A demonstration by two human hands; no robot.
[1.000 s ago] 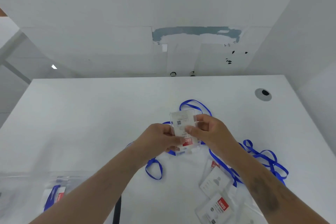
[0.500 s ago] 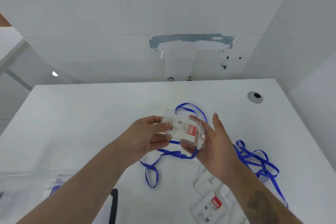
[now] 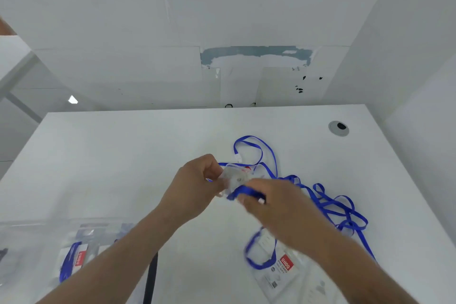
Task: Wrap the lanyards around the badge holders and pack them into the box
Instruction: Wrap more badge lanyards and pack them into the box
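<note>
Between both hands — left hand (image 3: 195, 187) pinches the badge holder (image 3: 235, 176), right hand (image 3: 276, 205) grips its blue lanyard (image 3: 244, 191).

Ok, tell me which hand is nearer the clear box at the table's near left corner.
Left. The left hand is above-right of the clear box; the right hand lies farther right.

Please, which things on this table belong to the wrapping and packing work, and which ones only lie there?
Belong to the job:
- badge holder in left hand
- blue lanyard pulled by right hand
- loose badge holders
- tangled lanyards
- clear box, one wrapped holder inside

Just lying about:
- cable grommet
- black object at near edge
</note>
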